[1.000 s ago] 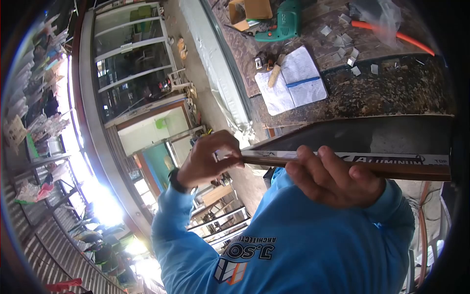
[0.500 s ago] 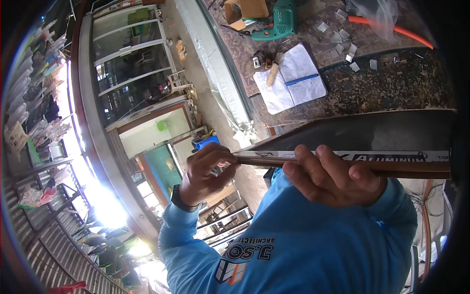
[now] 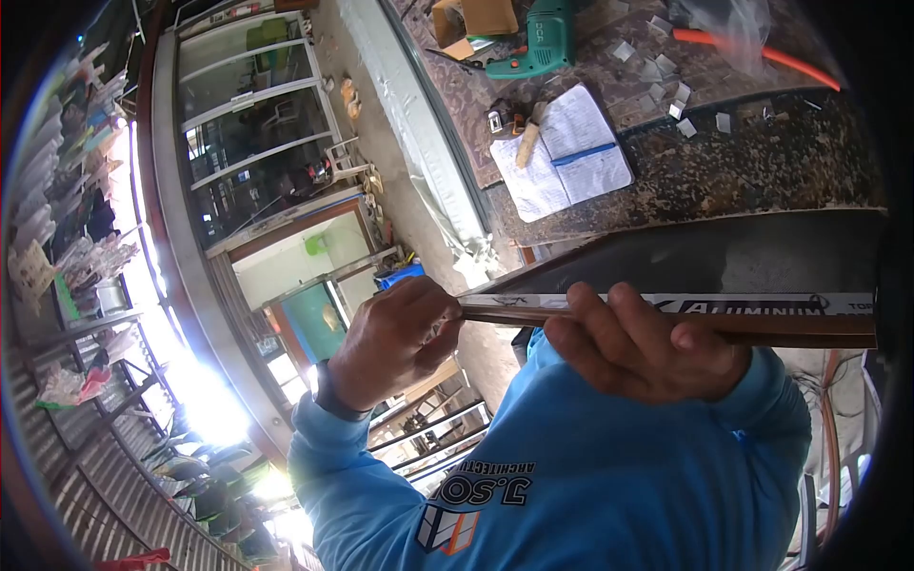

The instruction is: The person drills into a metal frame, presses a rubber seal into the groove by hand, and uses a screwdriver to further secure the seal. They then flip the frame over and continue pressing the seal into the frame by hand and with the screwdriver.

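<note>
A long brown aluminum profile (image 3: 800, 329) lies across in front of my chest, with a pale printed label strip reading "ALUMINUM" along it. My right hand (image 3: 657, 352) is wrapped round it from below, fingers over its near edge. At its narrow left end my left hand (image 3: 400, 333) is closed in a pinch, a dark watch on the wrist. The fingertips meet at that end, and anything small between them is hidden. Beyond the strip stretches a dark flat surface (image 3: 705, 257), whose right end lies in shadow.
On the worn workbench (image 3: 743, 176) lie an open notebook (image 3: 562, 162) with a blue pen (image 3: 584, 154), a green power drill (image 3: 543, 43), several small metal pieces (image 3: 681, 95) and an orange tube (image 3: 757, 55). Glazed frames (image 3: 252, 105) stand at the left.
My left hand has turned at the wrist and its forearm has shifted slightly left, fingertips staying at the profile's end. My right hand has barely moved, keeping its grip.
</note>
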`<act>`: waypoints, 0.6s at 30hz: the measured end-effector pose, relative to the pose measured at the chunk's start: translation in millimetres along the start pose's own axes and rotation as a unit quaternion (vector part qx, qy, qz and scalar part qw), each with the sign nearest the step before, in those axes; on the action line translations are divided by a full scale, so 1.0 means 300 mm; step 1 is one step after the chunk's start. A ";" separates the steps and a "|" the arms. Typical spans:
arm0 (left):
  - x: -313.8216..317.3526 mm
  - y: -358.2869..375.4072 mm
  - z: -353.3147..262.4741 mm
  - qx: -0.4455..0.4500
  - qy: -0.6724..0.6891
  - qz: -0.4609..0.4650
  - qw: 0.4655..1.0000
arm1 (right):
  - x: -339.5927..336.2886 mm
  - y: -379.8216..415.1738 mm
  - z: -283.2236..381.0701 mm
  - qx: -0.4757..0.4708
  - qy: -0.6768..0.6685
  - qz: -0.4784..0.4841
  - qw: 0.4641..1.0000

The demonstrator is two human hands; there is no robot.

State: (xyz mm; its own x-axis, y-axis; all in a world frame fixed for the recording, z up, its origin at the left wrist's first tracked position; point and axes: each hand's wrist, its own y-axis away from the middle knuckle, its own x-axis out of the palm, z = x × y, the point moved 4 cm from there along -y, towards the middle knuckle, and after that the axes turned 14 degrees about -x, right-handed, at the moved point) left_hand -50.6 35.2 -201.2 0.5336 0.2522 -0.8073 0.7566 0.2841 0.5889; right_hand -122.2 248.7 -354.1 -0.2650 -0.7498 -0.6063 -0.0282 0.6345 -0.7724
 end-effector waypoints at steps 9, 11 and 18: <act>-0.008 -0.007 0.012 -0.029 -0.021 0.046 0.998 | 0.018 -0.011 -0.014 -0.026 0.041 -0.059 0.997; -0.005 -0.009 0.015 -0.025 0.004 0.032 0.999 | 0.019 -0.010 -0.012 -0.020 0.038 -0.053 0.998; -0.002 -0.009 0.025 -0.035 0.037 0.026 0.998 | 0.016 -0.006 -0.006 -0.011 0.038 -0.044 0.998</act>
State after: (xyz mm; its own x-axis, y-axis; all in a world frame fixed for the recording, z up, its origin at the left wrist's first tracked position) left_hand -50.2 27.5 -202.5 0.5408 0.3356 -0.7713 0.6987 0.3314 0.6341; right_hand -125.2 244.3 -355.2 -0.3334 -0.7867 -0.5195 -0.0747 0.5714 -0.8173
